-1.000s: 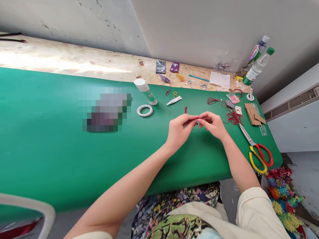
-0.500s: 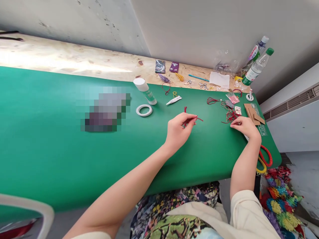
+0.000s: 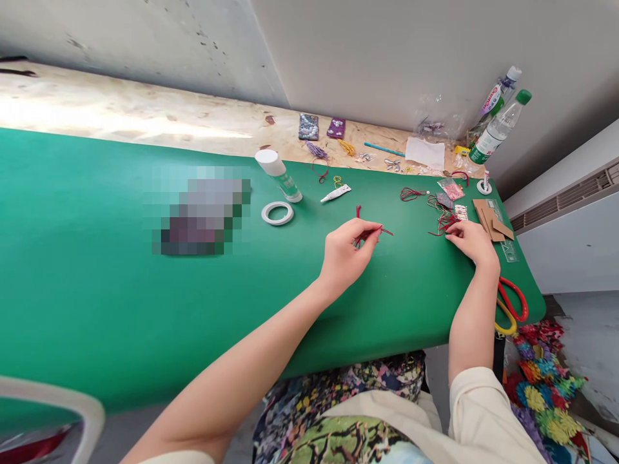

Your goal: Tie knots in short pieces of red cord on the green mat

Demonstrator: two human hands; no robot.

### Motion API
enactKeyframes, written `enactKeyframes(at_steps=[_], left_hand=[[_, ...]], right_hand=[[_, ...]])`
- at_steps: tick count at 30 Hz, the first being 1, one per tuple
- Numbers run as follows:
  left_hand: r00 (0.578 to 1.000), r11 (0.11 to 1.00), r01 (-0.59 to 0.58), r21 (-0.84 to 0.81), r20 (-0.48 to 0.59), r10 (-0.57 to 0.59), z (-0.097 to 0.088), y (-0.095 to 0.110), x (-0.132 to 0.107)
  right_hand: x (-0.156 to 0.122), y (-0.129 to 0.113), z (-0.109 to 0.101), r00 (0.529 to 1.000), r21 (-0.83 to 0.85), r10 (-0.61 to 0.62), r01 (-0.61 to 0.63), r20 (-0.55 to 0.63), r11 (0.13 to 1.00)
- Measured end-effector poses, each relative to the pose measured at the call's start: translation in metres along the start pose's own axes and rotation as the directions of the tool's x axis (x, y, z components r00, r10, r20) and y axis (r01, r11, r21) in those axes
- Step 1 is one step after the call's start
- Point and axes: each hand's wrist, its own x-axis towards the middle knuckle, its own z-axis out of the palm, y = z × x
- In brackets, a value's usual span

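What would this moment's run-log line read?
left hand: pinching red cord piece | right hand: on red cord pile | scissors: partly under right forearm | surface: green mat

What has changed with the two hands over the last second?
The right hand let go of the red cord and moved right to the pile of red threads beside the scissors, its fingertips now at the pile. The left hand stayed put, still pinching the cord. The tape roll and glue stick did not move.

Matt green mat [image 3: 145, 309] over rough chipboard [image 3: 145, 122] (glossy plastic-handled scissors [image 3: 510, 306])
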Motion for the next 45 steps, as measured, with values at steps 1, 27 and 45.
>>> enactKeyframes(at_steps=[1, 27, 45], left_hand=[[1.000, 1.000, -0.004, -0.001, -0.001, 0.004, 0.000, 0.000, 0.000], [0.999, 0.999, -0.040, -0.007, -0.007, 0.040, 0.000, 0.000, 0.000], [0.999, 0.999, -0.029, 0.026, 0.028, 0.028, -0.001, 0.003, 0.000]], right_hand=[[0.000, -0.002, 0.000, 1.000, -0.005, 0.005, -0.005, 0.000, 1.000], [0.002, 0.000, 0.001, 0.968, 0.469, 0.000, 0.122, -0.251, 0.875], [-0.006, -0.010, -0.006, 0.966, 0.734, -0.122, 0.254, -0.229, 0.629]])
